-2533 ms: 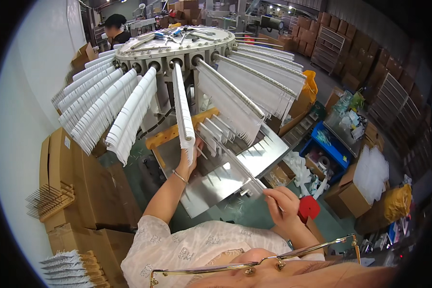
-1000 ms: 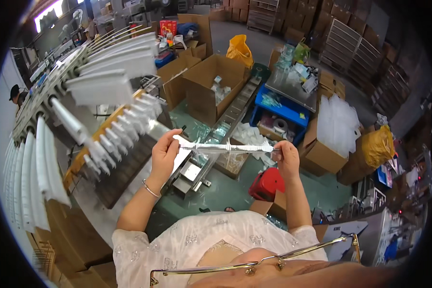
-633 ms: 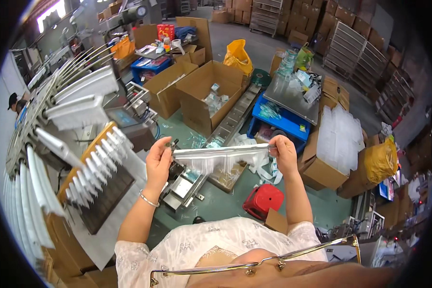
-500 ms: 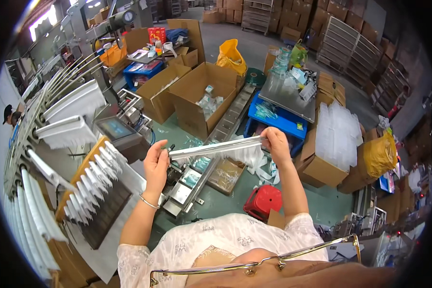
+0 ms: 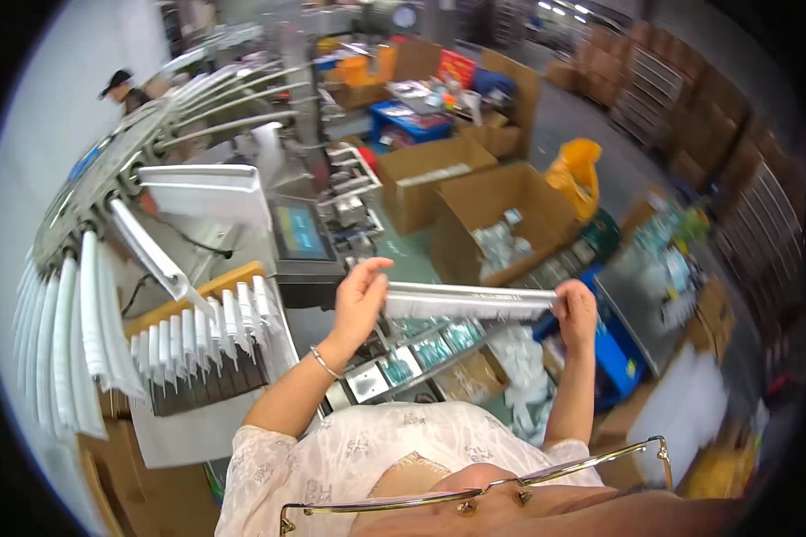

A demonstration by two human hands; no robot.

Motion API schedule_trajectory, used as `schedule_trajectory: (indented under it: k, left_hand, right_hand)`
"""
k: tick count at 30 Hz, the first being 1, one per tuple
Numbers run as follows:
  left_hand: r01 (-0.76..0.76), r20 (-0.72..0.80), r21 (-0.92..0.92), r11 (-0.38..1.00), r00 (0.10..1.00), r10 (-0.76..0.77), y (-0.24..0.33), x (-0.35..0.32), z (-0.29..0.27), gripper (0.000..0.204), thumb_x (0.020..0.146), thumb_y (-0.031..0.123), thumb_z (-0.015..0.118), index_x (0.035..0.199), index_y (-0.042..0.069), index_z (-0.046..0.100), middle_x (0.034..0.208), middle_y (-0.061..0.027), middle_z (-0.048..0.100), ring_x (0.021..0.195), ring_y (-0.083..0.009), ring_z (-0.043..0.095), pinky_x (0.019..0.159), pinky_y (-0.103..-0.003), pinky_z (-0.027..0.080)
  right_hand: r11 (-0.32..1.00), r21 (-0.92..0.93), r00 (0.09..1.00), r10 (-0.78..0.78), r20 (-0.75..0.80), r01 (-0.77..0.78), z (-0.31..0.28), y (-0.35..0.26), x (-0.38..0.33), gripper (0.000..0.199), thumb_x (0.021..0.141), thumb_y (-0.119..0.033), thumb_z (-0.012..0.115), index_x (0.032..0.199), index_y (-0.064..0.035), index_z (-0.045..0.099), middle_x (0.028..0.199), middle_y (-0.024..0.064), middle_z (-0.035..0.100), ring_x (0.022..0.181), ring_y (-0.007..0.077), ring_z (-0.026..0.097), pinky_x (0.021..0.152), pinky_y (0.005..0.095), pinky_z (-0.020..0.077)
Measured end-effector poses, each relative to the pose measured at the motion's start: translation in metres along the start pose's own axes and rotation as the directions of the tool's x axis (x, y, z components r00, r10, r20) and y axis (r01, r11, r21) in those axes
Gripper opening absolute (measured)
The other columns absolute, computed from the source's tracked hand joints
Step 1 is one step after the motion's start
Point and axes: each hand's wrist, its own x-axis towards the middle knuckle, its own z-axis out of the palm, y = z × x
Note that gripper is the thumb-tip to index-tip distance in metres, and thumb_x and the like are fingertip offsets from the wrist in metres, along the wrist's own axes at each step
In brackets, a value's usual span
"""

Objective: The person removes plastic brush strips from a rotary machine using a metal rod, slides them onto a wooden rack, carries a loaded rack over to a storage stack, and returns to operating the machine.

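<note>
Stretched level in front of my chest is a long, narrow strip of white plastic film [image 5: 470,302], with a stiff, shiny upper edge and a loose lower edge. My left hand [image 5: 360,302], a bracelet on its wrist, is at the strip's left end with the fingers bent around it. At the other end my right hand [image 5: 577,315] pinches the strip between thumb and fingers. Left of me, a wooden-edged rack [image 5: 233,285] carries a row of rolled white strips. Similar white film [image 5: 201,190] hangs from the rods of a round machine.
A control screen [image 5: 303,231] stands beyond my left hand. Behind the strip are a conveyor [image 5: 367,382] with teal packets and an open cardboard box [image 5: 501,210]. A blue crate [image 5: 620,345] stands to the right. Another person [image 5: 127,91] is at the far left.
My view has turned left, bringing the round machine and rack closer to the middle. Both hands still hold the strip, which now lies more level, tilting slightly down to the right.
</note>
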Motion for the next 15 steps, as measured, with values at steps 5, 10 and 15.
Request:
schedule_trajectory:
  k: [5, 10, 15]
  left_hand:
    - [-0.08, -0.192, -0.06, 0.995, 0.979, 0.068, 0.004, 0.034, -0.001, 0.015, 0.083, 0.005, 0.045, 0.098, 0.002, 0.048, 0.063, 0.003, 0.043, 0.053, -0.0031, 0.038, 0.047, -0.017, 0.031]
    - [-0.356, -0.252, 0.683, 0.638, 0.705, 0.663, 0.05, 0.076, -0.012, 0.008, 0.079, 0.003, 0.05, 0.083, 0.001, 0.055, 0.066, -0.0061, 0.051, 0.06, -0.0156, 0.05, 0.055, -0.026, 0.039]
    - [-0.244, -0.113, 0.942, 0.233, 0.422, 0.899, 0.112, 0.107, -0.017, 0.021, 0.073, -0.002, 0.049, 0.09, 0.004, 0.059, 0.07, -0.0107, 0.052, 0.064, -0.0249, 0.051, 0.058, -0.031, 0.041]
  right_hand:
    - [0.943, 0.289, 0.952, 0.078, 0.297, -0.168, 0.012, 0.013, 0.059, 0.019, 0.082, -0.018, 0.05, 0.081, 0.0012, 0.051, 0.061, 0.007, 0.052, 0.047, 0.0103, 0.044, 0.041, 0.0194, 0.0321]
    - [0.868, 0.47, 0.938, -0.01, 0.345, -0.164, 0.055, 0.0, 0.116, 0.02, 0.083, -0.017, 0.046, 0.083, 0.0024, 0.051, 0.06, 0.0082, 0.052, 0.048, 0.0116, 0.043, 0.044, 0.0217, 0.0331]
    - [0.708, 0.685, 0.942, -0.086, 0.325, -0.171, 0.107, -0.025, 0.167, 0.021, 0.085, -0.017, 0.042, 0.087, 0.0027, 0.05, 0.059, 0.009, 0.051, 0.049, 0.0125, 0.041, 0.045, 0.0233, 0.0312]
